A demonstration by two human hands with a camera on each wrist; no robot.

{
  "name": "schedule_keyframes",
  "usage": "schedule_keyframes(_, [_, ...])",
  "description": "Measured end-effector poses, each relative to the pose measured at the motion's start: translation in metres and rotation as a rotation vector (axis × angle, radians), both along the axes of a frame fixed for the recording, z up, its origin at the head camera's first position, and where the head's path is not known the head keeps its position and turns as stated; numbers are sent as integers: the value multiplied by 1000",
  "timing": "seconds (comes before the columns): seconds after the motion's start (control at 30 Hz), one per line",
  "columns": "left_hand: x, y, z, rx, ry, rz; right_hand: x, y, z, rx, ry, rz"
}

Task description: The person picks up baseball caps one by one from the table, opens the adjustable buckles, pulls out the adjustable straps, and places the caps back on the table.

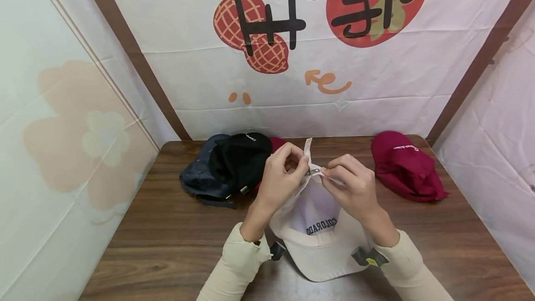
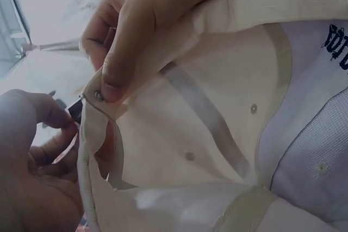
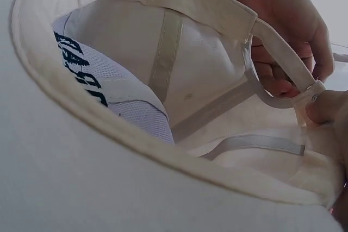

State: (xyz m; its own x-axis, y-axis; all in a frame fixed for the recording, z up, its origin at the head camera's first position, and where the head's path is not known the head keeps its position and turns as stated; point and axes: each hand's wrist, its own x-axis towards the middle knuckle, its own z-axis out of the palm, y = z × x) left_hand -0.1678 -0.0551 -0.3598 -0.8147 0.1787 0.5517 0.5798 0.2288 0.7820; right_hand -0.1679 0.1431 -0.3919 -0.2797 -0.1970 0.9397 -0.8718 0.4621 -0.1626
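A cream baseball cap (image 1: 322,259) is held with its hollow inside toward me and its brim low, near my forearms. Dark lettering, COLORADO, shows on its pale lilac inner front panel (image 1: 316,206). My left hand (image 1: 281,178) pinches the back strap beside a small metal buckle (image 1: 315,171). From the other side, my right hand (image 1: 353,182) pinches the strap end by the buckle. A loose strap tail (image 1: 308,147) sticks up between the hands. In the right wrist view, a metal snap (image 3: 315,98) sits right at the right thumb.
At the back left lie a black cap (image 1: 240,159) and a navy cap (image 1: 198,166), overlapping, with a dark red cap (image 1: 277,143) partly hidden behind them. Another dark red cap (image 1: 407,166) lies at the back right of the wooden table (image 1: 154,245). Printed cloth (image 1: 188,78) hangs behind.
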Motion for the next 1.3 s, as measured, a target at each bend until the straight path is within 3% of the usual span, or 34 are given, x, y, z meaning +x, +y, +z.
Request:
schedule_keyframes(0.2, [1,-5,1,-46,-17,-140,-1,2,-1,-7,-14,-4])
schedule_keyframes(0.33, [1,-8,0,-123,1,-240,-2,3,-2,-12,-31,-16])
schedule_keyframes(0.43, [1,-9,-1,-182,15,-278,-3,4,-3,-21,-53,-20])
schedule_keyframes(0.53, [1,-9,-2,-211,50,-253,-4,5,-3,-18,-87,-34])
schedule_keyframes(0.7, [1,-9,-3,-194,152,-146,-3,6,-2,11,-158,-42])
schedule_keyframes(0.83, [0,-8,-5,-175,186,-128,-1,6,-2,27,-187,-36])
schedule_keyframes(1.03, [0,-6,-8,-166,202,-130,0,2,0,53,-126,-61])
schedule_keyframes(1.3, [1,-3,-12,-179,212,-83,1,-2,3,58,-18,-98])
